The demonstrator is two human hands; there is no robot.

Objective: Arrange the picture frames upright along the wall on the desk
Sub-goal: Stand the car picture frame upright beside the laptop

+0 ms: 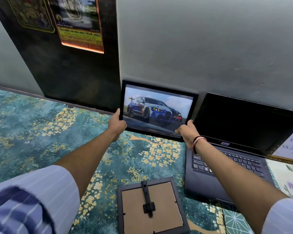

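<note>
A black-framed picture of a racing car [156, 109] stands tilted back against the grey wall at the far edge of the desk. My left hand [117, 126] grips its lower left corner and my right hand [187, 130] grips its lower right corner. A second, smaller frame [150, 206] lies face down near me, showing its brown backing board and black stand. At the far right a gold-edged frame with lettering [290, 146] leans behind the laptop, partly cut off by the image edge.
An open dark laptop [230, 149] sits just right of the car picture, its screen against the wall. The desk wears a teal cloth with yellow flowers [41, 132]. A dark wall panel with posters [78, 65] rises at the left. Patterned cards [287, 179] lie at the right.
</note>
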